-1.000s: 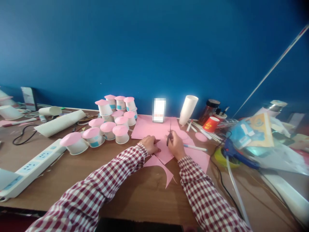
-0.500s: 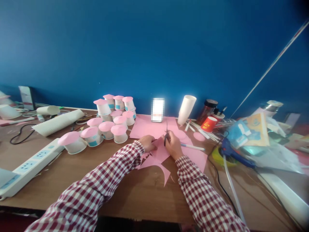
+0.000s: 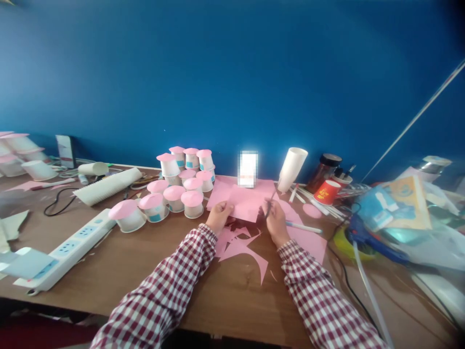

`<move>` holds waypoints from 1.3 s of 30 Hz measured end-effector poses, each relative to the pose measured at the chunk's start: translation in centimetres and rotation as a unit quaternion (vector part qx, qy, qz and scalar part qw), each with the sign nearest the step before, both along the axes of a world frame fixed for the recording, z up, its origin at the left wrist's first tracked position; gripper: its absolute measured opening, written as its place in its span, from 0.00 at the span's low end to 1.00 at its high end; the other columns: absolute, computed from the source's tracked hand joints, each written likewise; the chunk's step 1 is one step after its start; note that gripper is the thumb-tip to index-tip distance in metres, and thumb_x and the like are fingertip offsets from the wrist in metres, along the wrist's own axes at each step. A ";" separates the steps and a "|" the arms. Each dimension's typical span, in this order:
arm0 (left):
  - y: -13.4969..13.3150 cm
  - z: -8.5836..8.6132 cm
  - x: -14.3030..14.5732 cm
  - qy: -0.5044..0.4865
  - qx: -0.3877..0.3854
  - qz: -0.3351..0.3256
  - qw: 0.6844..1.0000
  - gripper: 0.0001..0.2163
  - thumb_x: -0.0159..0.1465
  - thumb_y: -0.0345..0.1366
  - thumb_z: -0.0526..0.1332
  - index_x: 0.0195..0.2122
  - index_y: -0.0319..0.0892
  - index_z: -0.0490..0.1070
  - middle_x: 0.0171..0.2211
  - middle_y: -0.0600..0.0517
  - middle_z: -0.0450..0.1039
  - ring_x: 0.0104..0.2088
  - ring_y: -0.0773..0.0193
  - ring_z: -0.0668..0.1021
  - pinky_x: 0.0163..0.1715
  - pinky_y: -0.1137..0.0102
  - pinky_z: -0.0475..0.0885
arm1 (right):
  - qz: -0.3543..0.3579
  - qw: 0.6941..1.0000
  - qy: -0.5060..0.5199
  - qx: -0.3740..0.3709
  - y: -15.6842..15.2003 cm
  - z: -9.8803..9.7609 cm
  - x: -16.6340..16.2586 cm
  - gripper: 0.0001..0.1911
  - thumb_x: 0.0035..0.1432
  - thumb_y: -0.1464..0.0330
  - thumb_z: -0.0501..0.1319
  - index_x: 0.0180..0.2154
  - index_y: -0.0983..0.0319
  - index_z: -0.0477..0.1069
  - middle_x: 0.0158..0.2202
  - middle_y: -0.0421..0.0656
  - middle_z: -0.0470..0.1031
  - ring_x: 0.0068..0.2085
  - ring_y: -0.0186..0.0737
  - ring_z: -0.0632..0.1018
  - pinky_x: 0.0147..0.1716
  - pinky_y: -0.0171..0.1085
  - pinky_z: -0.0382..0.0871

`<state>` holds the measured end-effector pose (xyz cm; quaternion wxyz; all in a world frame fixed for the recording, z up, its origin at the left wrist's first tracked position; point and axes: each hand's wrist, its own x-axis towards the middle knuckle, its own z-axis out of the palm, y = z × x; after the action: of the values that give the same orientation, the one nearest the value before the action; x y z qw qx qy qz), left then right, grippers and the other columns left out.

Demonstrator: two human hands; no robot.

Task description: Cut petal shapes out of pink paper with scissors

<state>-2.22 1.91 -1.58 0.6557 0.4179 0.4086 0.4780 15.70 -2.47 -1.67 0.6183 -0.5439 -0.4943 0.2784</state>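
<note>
My left hand (image 3: 218, 216) is closed on the left edge of a pink paper sheet (image 3: 244, 202), lifted a little off the wooden table (image 3: 127, 271). At the sheet's right edge my right hand (image 3: 276, 222) grips small dark scissors (image 3: 269, 207), blades pointing up. Below my hands, pink paper offcuts (image 3: 240, 246) lie scattered on the table. Both sleeves are red and white check.
Upturned white cups with pink tops (image 3: 173, 184) are stacked at left centre. A white power strip (image 3: 69, 245) lies at left, a pen (image 3: 303, 227) and more pink paper at right, a blue glue gun (image 3: 366, 236) and cables farther right. A tall white cup stack (image 3: 292, 168) leans on the blue wall.
The left hand has lifted the pink sheet and turned it flat toward me. The scissors moved to its right edge. More offcuts lie on the table. The camera shifted left.
</note>
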 end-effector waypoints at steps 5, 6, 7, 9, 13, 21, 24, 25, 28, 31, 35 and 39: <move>-1.0 0.4 0.1 -0.090 -0.009 -0.024 0.996 0.07 0.52 0.33 0.66 0.30 0.37 0.70 0.25 0.52 0.72 0.25 0.69 0.75 0.24 0.75 0.73 | 0.046 0.999 -0.003 -0.006 -0.5 0.6 -0.8 0.18 0.52 0.58 0.61 0.41 0.63 0.68 0.29 0.42 0.74 0.32 0.40 0.74 0.32 0.37 0.69; -1.1 0.6 0.1 -0.099 -0.009 -0.030 0.995 0.08 0.51 0.33 0.66 0.31 0.37 0.71 0.25 0.52 0.72 0.26 0.68 0.75 0.25 0.74 0.73 | 0.060 0.998 0.000 -0.001 -0.6 0.7 -0.9 0.17 0.52 0.58 0.61 0.40 0.63 0.68 0.29 0.42 0.74 0.32 0.40 0.74 0.33 0.37 0.69; -1.2 0.6 0.0 -0.109 -0.009 -0.036 0.993 0.09 0.51 0.32 0.66 0.33 0.37 0.71 0.27 0.51 0.73 0.27 0.68 0.76 0.26 0.74 0.74 | 0.072 0.997 0.005 0.002 -0.7 0.8 -1.1 0.17 0.52 0.59 0.62 0.39 0.63 0.68 0.29 0.43 0.75 0.33 0.40 0.75 0.33 0.37 0.69; -1.4 0.8 -0.2 -0.123 -0.012 -0.048 0.991 0.13 0.50 0.31 0.67 0.37 0.37 0.71 0.30 0.49 0.74 0.29 0.66 0.77 0.28 0.73 0.74 | 0.081 0.997 0.016 0.001 -0.9 0.9 -1.2 0.16 0.51 0.59 0.63 0.38 0.63 0.69 0.30 0.43 0.75 0.33 0.40 0.75 0.34 0.37 0.68; -1.8 0.9 -0.1 -0.117 -0.036 -0.059 0.991 0.16 0.48 0.29 0.69 0.39 0.37 0.70 0.32 0.48 0.74 0.30 0.67 0.77 0.28 0.74 0.75 | 0.061 0.998 0.030 -0.007 -1.1 1.1 -1.4 0.17 0.50 0.58 0.63 0.38 0.63 0.69 0.30 0.43 0.76 0.34 0.40 0.75 0.33 0.37 0.69; -2.2 0.6 0.2 -0.032 -0.040 -0.037 0.998 0.19 0.46 0.31 0.70 0.39 0.36 0.68 0.28 0.47 0.75 0.22 0.67 0.76 0.20 0.73 0.73 | 0.085 0.996 0.022 -0.021 -1.3 0.6 -1.6 0.19 0.49 0.58 0.64 0.39 0.64 0.69 0.30 0.43 0.76 0.30 0.38 0.75 0.29 0.35 0.68; -2.0 0.6 0.3 -0.079 -0.033 -0.009 0.996 0.22 0.44 0.30 0.71 0.40 0.36 0.69 0.30 0.46 0.75 0.25 0.64 0.77 0.25 0.70 0.75 | 0.096 0.995 0.025 -0.027 -1.4 0.5 -1.9 0.20 0.49 0.58 0.65 0.40 0.64 0.69 0.31 0.44 0.77 0.31 0.40 0.76 0.30 0.37 0.70; -2.0 0.6 0.3 -0.106 -0.032 -0.001 0.994 0.21 0.43 0.30 0.72 0.39 0.36 0.69 0.32 0.46 0.75 0.28 0.63 0.78 0.28 0.69 0.75 | 0.093 0.995 0.026 -0.030 -1.4 0.5 -2.0 0.20 0.49 0.58 0.65 0.40 0.63 0.69 0.31 0.44 0.77 0.31 0.40 0.76 0.31 0.37 0.70; -2.1 0.9 0.4 -0.172 -0.036 -0.002 0.984 0.18 0.45 0.33 0.71 0.36 0.36 0.70 0.33 0.47 0.75 0.30 0.63 0.78 0.31 0.69 0.75 | 0.074 0.996 0.038 -0.027 -1.6 0.3 -2.4 0.20 0.49 0.58 0.65 0.41 0.63 0.68 0.32 0.44 0.77 0.31 0.41 0.77 0.31 0.38 0.71; -2.4 1.1 0.5 -0.203 -0.062 -0.027 0.977 0.14 0.47 0.35 0.71 0.32 0.36 0.71 0.29 0.49 0.74 0.27 0.67 0.77 0.30 0.72 0.74 | 0.066 0.996 0.067 -0.002 -1.7 0.2 -2.7 0.18 0.51 0.58 0.63 0.40 0.62 0.68 0.35 0.45 0.77 0.32 0.40 0.76 0.31 0.37 0.71; -2.6 0.8 0.9 -0.202 -0.078 -0.053 0.975 0.13 0.46 0.35 0.71 0.30 0.35 0.71 0.27 0.49 0.74 0.27 0.67 0.77 0.29 0.73 0.74 | 0.057 0.996 0.068 0.012 -1.7 0.3 -2.8 0.15 0.54 0.59 0.61 0.40 0.62 0.67 0.35 0.45 0.77 0.33 0.40 0.76 0.32 0.38 0.71; -2.6 0.3 1.5 -0.184 -0.033 -0.001 0.982 0.16 0.46 0.35 0.71 0.35 0.34 0.72 0.29 0.47 0.75 0.28 0.64 0.78 0.30 0.70 0.74 | 0.043 0.999 0.004 0.006 -1.8 0.6 -3.1 0.17 0.50 0.60 0.64 0.40 0.62 0.68 0.34 0.45 0.77 0.33 0.41 0.77 0.33 0.39 0.72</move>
<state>-0.76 -0.73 -1.33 0.7337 0.3010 0.2959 0.5325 12.55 -4.32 -1.04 0.6109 -0.5171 -0.5165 0.3044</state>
